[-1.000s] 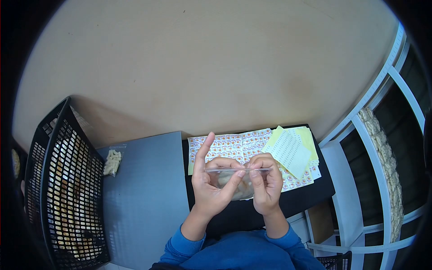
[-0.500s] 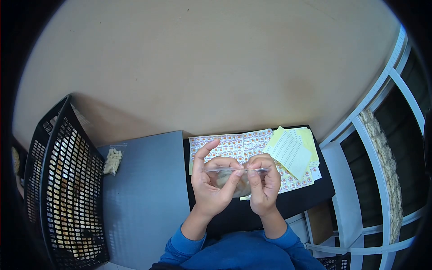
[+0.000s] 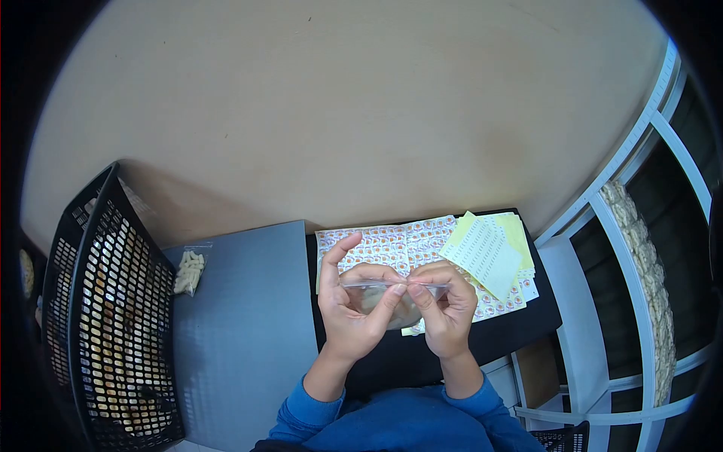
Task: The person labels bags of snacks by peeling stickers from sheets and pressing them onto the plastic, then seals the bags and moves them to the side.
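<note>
Between my two hands hangs a clear plastic bag with pale pieces inside, its top edge running level across my fingers. My left hand pinches that edge near the middle between thumb and fingers, with the index finger raised. My right hand pinches the same edge just beside it, and the two thumbs nearly touch. Under the hands lie sticker sheets with rows of small round labels. Yellow sheets overlap them on the right.
A tall black crate full of bagged items stands at the left. Another filled bag lies on the grey table beside it. At the right is a white metal rack; a beige wall rises behind.
My right hand has shifted slightly, its thumb now closer to the left thumb along the bag's edge. My left hand stays almost in place.
</note>
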A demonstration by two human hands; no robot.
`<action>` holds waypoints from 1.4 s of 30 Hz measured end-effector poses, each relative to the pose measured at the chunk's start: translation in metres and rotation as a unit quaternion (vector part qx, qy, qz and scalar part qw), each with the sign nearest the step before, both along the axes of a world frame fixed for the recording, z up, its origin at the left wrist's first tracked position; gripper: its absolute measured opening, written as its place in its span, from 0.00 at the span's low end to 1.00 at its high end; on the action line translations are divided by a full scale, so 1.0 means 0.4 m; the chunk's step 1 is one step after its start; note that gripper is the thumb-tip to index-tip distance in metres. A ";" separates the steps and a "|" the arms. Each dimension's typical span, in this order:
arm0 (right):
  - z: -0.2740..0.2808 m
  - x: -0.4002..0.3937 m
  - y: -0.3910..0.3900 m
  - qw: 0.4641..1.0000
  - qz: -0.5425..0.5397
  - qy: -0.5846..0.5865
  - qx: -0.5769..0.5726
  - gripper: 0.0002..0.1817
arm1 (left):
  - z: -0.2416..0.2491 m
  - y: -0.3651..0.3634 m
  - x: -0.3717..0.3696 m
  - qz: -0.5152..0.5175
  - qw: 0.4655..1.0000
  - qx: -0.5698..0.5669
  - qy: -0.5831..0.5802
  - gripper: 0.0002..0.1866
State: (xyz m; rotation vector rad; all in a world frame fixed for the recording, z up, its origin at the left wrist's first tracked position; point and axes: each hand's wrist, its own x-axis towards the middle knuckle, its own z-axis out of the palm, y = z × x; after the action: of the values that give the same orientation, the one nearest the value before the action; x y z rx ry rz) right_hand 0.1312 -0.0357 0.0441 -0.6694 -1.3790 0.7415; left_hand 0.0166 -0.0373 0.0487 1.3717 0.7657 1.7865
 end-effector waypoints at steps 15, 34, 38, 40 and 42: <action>0.022 0.016 0.013 0.999 0.006 0.034 0.007 0.02 | 0.010 0.006 -0.018 0.038 0.999 -0.009 0.004 0.36; -0.011 0.027 0.014 0.997 -0.040 0.063 0.008 0.03 | -0.005 0.029 -0.050 0.021 0.996 0.068 0.054 0.40; -0.016 0.029 0.011 0.996 -0.016 0.090 -0.007 0.04 | -0.006 0.029 -0.051 0.028 0.995 0.062 0.072 0.39; -0.007 0.039 0.015 0.996 -0.072 0.022 0.038 0.06 | -0.009 0.029 -0.051 0.028 0.995 0.064 0.068 0.39; 0.025 0.040 0.009 0.987 -0.129 -0.047 0.084 0.08 | -0.012 0.029 -0.051 0.028 0.996 0.065 0.062 0.38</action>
State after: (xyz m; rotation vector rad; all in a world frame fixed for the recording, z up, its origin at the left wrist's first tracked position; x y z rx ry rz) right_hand 0.1473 -0.0320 0.0539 -0.7389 -1.3902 0.3870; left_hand -0.0037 -0.0256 0.0439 1.5738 0.7713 1.8348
